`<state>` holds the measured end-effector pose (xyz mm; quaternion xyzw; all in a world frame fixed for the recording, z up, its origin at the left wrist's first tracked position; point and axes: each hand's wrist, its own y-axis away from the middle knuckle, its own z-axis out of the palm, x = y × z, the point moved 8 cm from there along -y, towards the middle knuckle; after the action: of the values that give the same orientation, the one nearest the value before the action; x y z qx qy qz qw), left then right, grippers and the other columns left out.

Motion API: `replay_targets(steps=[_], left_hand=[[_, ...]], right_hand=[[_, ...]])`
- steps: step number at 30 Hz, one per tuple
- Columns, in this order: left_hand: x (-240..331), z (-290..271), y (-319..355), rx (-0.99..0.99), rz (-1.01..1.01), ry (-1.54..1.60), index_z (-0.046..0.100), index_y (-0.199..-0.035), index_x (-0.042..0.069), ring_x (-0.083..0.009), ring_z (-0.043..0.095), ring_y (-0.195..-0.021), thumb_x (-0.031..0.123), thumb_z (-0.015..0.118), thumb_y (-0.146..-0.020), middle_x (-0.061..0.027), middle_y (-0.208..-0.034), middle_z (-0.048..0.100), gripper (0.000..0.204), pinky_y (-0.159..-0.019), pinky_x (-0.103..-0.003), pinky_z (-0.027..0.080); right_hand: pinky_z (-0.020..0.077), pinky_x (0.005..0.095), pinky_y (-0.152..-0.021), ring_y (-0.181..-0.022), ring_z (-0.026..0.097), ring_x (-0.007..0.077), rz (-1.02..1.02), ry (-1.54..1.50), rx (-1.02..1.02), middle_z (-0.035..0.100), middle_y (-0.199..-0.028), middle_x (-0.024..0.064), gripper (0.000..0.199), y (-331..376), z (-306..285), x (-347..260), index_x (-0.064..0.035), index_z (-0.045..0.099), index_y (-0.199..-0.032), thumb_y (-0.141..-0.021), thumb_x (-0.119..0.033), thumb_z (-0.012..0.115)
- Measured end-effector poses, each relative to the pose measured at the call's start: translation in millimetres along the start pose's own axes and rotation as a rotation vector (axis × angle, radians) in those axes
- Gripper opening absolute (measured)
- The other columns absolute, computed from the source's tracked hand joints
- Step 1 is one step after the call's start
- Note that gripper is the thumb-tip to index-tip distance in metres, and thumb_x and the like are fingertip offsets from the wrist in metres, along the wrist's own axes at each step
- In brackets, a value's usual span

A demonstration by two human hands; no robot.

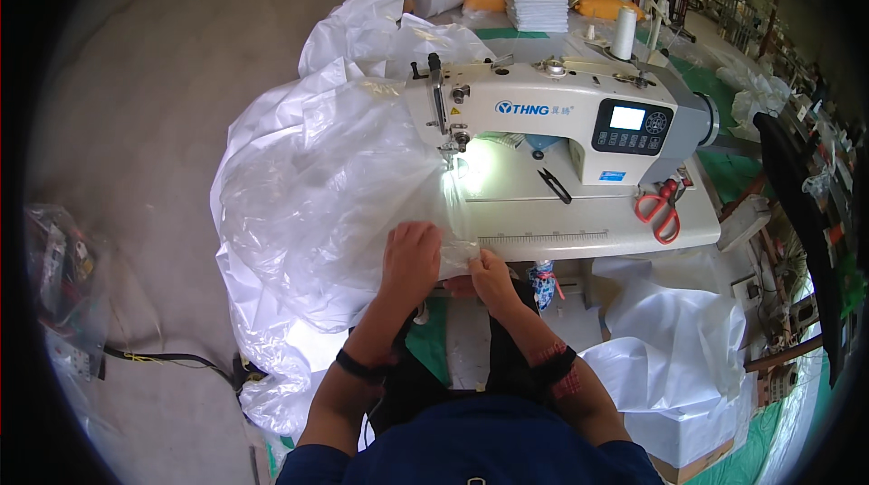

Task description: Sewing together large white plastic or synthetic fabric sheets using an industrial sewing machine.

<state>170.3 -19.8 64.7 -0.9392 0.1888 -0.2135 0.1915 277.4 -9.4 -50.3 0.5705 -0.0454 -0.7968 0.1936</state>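
A: Two hands on the work. Left hand [412,249] lies flat, palm down, fingers spread on the clear plastic sheet [326,186] at the front edge of the sewing machine [561,118] bed. Right hand [489,269] is closed in a pinch on the sheet's edge, just beside the left.

B: Where does the sheet go?

A: It bunches left of the needle [450,157] and spills off the table [588,222] toward the floor [145,123], over white woven bags [362,28].

B: Anything in the way?

A: Black thread snips [554,184] and red scissors [658,209] lie on the bed to the right, well apart from both hands. A thread cone [624,32] stands behind the machine.

B: Open room?

A: Bare bed between the needle and the scissors; bare concrete far left. More white bags [679,349] crowd the lower right.

B: Hard to read?

A: The lamp glare at the needle washes out the presser foot. The sheet's lower end is hidden among the folds. The picture's rim is black.
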Motion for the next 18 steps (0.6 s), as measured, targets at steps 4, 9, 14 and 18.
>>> replay_targets(steps=[4,9,14,18], left_hand=[[40,4,40,0.031,0.265,-0.124,0.055,-0.113,0.002,-0.03,0.047,-0.113,0.009,0.056,-0.071,-0.0124,-0.119,0.053,0.042,-0.096,-0.045,0.035],[24,7,44,0.07,0.162,-0.193,0.052,-0.121,0.005,-0.0303,0.04,-0.123,0.016,0.059,-0.073,-0.0121,-0.13,0.047,0.049,-0.102,-0.056,0.025],[25,25,28,-0.036,0.248,-0.235,0.054,-0.12,0.007,-0.0287,0.04,-0.123,0.021,0.062,-0.075,-0.0054,-0.13,0.047,0.048,-0.104,-0.055,0.023],[11,35,26,-0.005,0.238,-0.186,0.057,-0.118,0.008,-0.0267,0.04,-0.124,0.017,0.061,-0.075,-0.0047,-0.129,0.049,0.044,-0.104,-0.054,0.023]], right_hand=[[0.0532,0.0344,-0.063,-0.073,0.066,0.0274,-0.349,0.478,0.225,0.063,-0.084,0.0201,0.024,0,-9,-18,0.0051,0.052,-0.102,-0.087,-0.013,0.046],[0.0506,0.0327,-0.062,-0.072,0.063,0.0234,-0.296,0.457,0.254,0.062,-0.082,0.0187,0.025,0,-7,-15,0.0057,0.053,-0.101,-0.083,-0.012,0.05],[0.0514,0.0294,-0.056,-0.068,0.061,0.0172,-0.28,0.395,0.239,0.061,-0.084,0.0149,0.022,-14,-17,0,0.0053,0.053,-0.1,-0.085,-0.011,0.05],[0.0521,0.03,-0.048,-0.06,0.063,0.0185,-0.368,0.566,0.219,0.062,-0.081,0.0164,0.023,-8,-16,-8,0.0061,0.051,-0.101,-0.087,-0.012,0.049]])
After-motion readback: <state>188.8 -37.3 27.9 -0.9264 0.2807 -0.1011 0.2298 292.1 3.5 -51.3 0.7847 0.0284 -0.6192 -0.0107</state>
